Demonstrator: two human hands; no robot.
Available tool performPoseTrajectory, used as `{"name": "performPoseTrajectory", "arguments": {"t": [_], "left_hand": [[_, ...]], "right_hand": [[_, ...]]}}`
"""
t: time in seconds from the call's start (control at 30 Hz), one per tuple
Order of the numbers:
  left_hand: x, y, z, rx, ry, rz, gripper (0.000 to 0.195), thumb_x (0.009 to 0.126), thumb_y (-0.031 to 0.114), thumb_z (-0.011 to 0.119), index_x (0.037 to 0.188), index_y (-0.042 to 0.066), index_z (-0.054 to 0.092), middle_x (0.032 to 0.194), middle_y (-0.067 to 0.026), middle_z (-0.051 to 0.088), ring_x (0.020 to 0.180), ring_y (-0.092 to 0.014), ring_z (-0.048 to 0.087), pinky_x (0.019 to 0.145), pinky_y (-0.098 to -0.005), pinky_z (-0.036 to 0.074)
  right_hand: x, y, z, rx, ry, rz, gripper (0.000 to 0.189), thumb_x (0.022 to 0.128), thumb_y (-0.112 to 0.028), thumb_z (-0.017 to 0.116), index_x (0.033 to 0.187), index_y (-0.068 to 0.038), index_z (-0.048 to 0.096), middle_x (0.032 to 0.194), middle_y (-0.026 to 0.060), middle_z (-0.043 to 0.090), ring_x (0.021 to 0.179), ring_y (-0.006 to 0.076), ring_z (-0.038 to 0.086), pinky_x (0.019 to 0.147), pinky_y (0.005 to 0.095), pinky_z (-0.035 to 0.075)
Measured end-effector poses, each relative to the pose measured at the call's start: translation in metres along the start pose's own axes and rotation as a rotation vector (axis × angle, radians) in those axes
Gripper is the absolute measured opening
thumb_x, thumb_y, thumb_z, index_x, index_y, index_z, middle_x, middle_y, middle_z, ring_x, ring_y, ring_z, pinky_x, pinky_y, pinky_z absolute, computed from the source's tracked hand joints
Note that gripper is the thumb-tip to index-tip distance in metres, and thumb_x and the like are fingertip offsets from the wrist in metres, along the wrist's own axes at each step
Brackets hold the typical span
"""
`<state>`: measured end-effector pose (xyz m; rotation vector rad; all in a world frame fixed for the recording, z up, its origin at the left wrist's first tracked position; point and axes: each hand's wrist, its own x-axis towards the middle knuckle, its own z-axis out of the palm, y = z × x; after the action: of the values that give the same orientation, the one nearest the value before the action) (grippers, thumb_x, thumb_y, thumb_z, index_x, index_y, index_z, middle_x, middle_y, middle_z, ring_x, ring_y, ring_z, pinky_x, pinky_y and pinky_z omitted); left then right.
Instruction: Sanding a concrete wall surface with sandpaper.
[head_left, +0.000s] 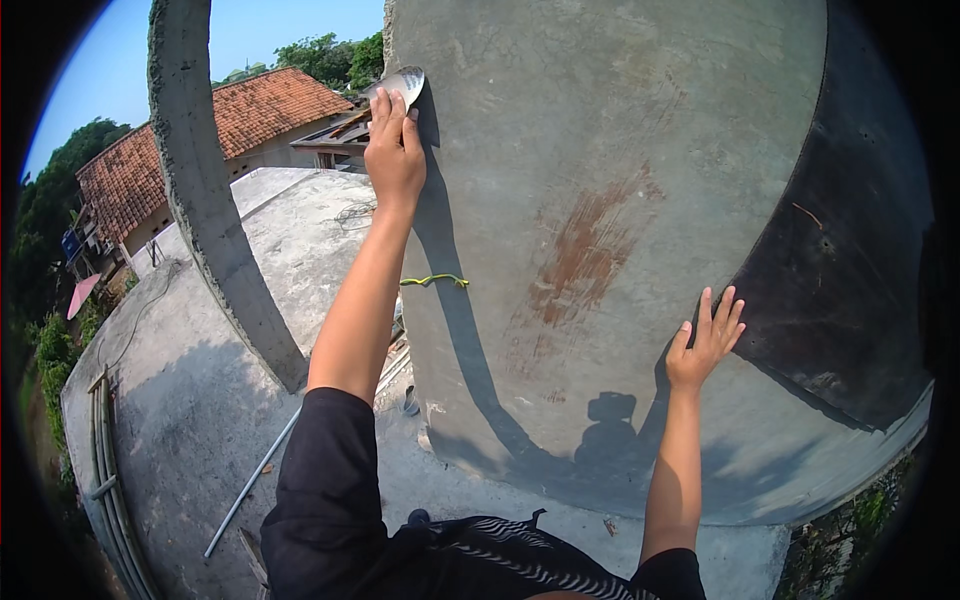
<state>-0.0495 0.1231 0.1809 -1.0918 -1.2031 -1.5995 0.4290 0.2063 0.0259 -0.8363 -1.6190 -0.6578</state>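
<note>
At the upper left edge of a grey cement-rendered wall (525, 135), my left hand (396, 154) holds a thin, pale curved sheet (406, 85) that bears print. My left arm is stretched far up, and its fingers lie over the sheet. The sheet's material is unclear. Lower on the right, my right hand (694, 356) lies with fingers spread beside the border of a dark panel (832, 285), holding nothing. Between the hands, a reddish-brown scraped patch (589, 247) marks the wall. A yellow-green wire (435, 280) sticks out at the wall's left side.
A rough concrete column (202, 172) stands left of my left arm. On the concrete floor (187, 375) lie a pale pipe (251, 484) and a bundle of poles (112, 487). Beyond the slab's edge are greenery (52, 367) and a tiled roof (277, 105).
</note>
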Motion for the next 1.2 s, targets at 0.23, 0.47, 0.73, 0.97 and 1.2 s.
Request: {"name": "performPoseTrajectory", "arguments": {"t": [0.23, 0.47, 0.73, 0.97, 1.2], "left_hand": [[0.012, -0.001, -0.003, 0.086, -0.068, 0.123, 0.046, 0.101, 0.013, 0.058, 0.146, 0.014, 0.058, 0.157, -0.013, 0.047, 0.147, -0.032, 0.042, 0.119, -0.0483, 0.036], [-0.02, 0.006, -0.001, 0.073, -0.097, 0.139, 0.044, 0.101, 0.014, 0.058, 0.145, 0.011, 0.058, 0.157, -0.0135, 0.048, 0.147, -0.033, 0.042, 0.119, -0.0478, 0.035], [0.006, 0.005, 0.005, 0.054, 0.014, 0.033, 0.043, 0.102, 0.015, 0.055, 0.145, 0.01, 0.058, 0.156, -0.0158, 0.048, 0.147, -0.035, 0.042, 0.119, -0.0485, 0.035], [0.013, 0.0, -0.005, 0.082, -0.062, 0.076, 0.043, 0.103, 0.018, 0.054, 0.145, 0.01, 0.059, 0.156, -0.0113, 0.049, 0.147, -0.032, 0.042, 0.119, -0.0504, 0.034], [0.0, 0.002, -0.005, 0.077, -0.082, 0.117, 0.043, 0.102, 0.017, 0.057, 0.144, 0.009, 0.059, 0.155, -0.0115, 0.05, 0.147, -0.032, 0.043, 0.119, -0.0499, 0.034]], "right_hand": [[0.0, -0.003, 0.002, -0.006, 0.019, -0.004, 0.061, 0.09, -0.018, 0.053, 0.151, -0.016, 0.054, 0.167, 0.011, 0.035, 0.157, 0.0357, 0.023, 0.124, 0.0584, 0.008], [0.0, -0.001, 0.0, -0.04, 0.007, 0.005, 0.063, 0.088, -0.016, 0.054, 0.152, -0.015, 0.053, 0.167, 0.012, 0.034, 0.157, 0.0355, 0.021, 0.124, 0.0584, 0.008], [-0.001, -0.004, 0.002, -0.055, -0.001, 0.004, 0.064, 0.089, -0.014, 0.054, 0.153, -0.013, 0.051, 0.168, 0.0126, 0.032, 0.158, 0.0351, 0.02, 0.124, 0.0576, 0.008], [-0.001, -0.005, 0.005, -0.055, 0.019, -0.002, 0.065, 0.088, -0.015, 0.054, 0.153, -0.013, 0.05, 0.168, 0.0123, 0.032, 0.158, 0.0342, 0.019, 0.124, 0.0574, 0.007], [0.0, -0.004, 0.003, -0.058, 0.006, -0.004, 0.066, 0.088, -0.014, 0.055, 0.153, -0.013, 0.05, 0.168, 0.0129, 0.032, 0.158, 0.0343, 0.019, 0.124, 0.0571, 0.006]]}}
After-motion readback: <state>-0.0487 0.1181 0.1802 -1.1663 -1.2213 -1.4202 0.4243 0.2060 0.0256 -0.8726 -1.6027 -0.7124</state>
